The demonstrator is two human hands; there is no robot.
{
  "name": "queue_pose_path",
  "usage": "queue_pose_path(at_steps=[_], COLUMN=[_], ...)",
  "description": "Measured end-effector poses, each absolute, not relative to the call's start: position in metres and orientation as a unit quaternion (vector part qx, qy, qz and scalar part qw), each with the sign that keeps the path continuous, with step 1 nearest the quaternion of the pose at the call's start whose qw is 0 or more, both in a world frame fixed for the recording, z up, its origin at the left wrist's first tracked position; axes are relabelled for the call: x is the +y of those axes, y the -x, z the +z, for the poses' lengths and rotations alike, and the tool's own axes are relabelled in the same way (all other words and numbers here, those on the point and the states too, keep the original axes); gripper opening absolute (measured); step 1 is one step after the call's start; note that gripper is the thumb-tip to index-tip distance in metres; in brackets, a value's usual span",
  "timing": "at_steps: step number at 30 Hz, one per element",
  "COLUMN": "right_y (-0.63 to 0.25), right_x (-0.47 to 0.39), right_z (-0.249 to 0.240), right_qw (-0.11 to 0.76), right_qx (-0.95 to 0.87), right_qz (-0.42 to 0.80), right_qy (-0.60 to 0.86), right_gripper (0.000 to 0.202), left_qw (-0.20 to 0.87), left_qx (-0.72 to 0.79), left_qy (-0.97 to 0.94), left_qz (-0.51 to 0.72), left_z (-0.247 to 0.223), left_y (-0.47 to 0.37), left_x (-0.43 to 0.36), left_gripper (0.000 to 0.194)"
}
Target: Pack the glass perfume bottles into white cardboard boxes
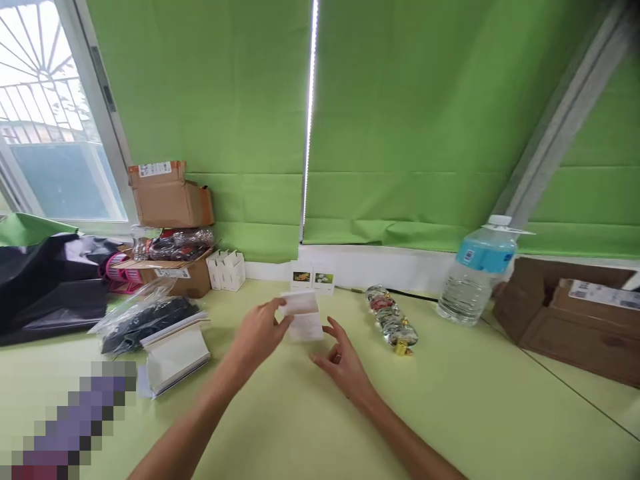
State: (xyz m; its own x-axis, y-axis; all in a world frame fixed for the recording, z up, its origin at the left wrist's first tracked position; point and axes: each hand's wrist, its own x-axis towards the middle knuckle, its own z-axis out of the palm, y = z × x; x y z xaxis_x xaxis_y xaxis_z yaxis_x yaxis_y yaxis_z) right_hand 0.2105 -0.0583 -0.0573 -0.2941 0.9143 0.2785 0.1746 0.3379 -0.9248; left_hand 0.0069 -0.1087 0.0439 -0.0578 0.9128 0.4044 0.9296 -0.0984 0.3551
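A small white folded card (pixel 306 325) with a crease across its middle is pinched at its left edge between the thumb and fingers of my left hand (pixel 263 327). Just right of the card, my right hand (pixel 345 363) has thumb and forefinger apart, with nothing between them; its fingertips are close to the card's edge. Behind the card, two small picture cards (pixel 313 277) stand upright against the wall, one with a yellow image and one with a green image. Further right lies a shiny wrapped strip of round pieces (pixel 391 317) with a gold end.
On the left are an open white box (pixel 177 360), a clear bag of dark material (pixel 147 327), white cartons (pixel 226 269) and stacked cardboard boxes (pixel 167 200). A large water bottle (pixel 473 277) and an open brown box (pixel 570 327) stand on the right.
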Motion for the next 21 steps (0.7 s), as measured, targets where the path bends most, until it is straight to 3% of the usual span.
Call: queue_pose_path(at_steps=[5, 7, 12, 21], right_y=[-0.211, -0.212, -0.221, -0.228], right_x=[-0.063, -0.061, -0.054, -0.045], right_z=[-0.051, -0.050, -0.048, -0.050], right_qw=[0.432, 0.422, 0.350, 0.297], right_qx=[-0.701, -0.710, -0.745, -0.741], right_qz=[0.406, 0.395, 0.411, 0.444], right_qy=[0.397, 0.401, 0.393, 0.406], right_gripper=[0.045, 0.038, 0.043, 0.054], left_qw=[-0.011, -0.048, -0.061, 0.074], left_qx=[-0.656, -0.640, -0.622, -0.689], left_qy=[0.688, 0.690, 0.694, 0.674], left_qz=[-0.312, -0.334, -0.356, -0.255], left_z=[0.029, 0.024, 0.017, 0.036], left_y=[-0.029, -0.026, -0.010, 0.041], left_x=[-0.134, -0.136, -0.142, -0.147], left_gripper=[0.032, 0.035, 0.047, 0.028])
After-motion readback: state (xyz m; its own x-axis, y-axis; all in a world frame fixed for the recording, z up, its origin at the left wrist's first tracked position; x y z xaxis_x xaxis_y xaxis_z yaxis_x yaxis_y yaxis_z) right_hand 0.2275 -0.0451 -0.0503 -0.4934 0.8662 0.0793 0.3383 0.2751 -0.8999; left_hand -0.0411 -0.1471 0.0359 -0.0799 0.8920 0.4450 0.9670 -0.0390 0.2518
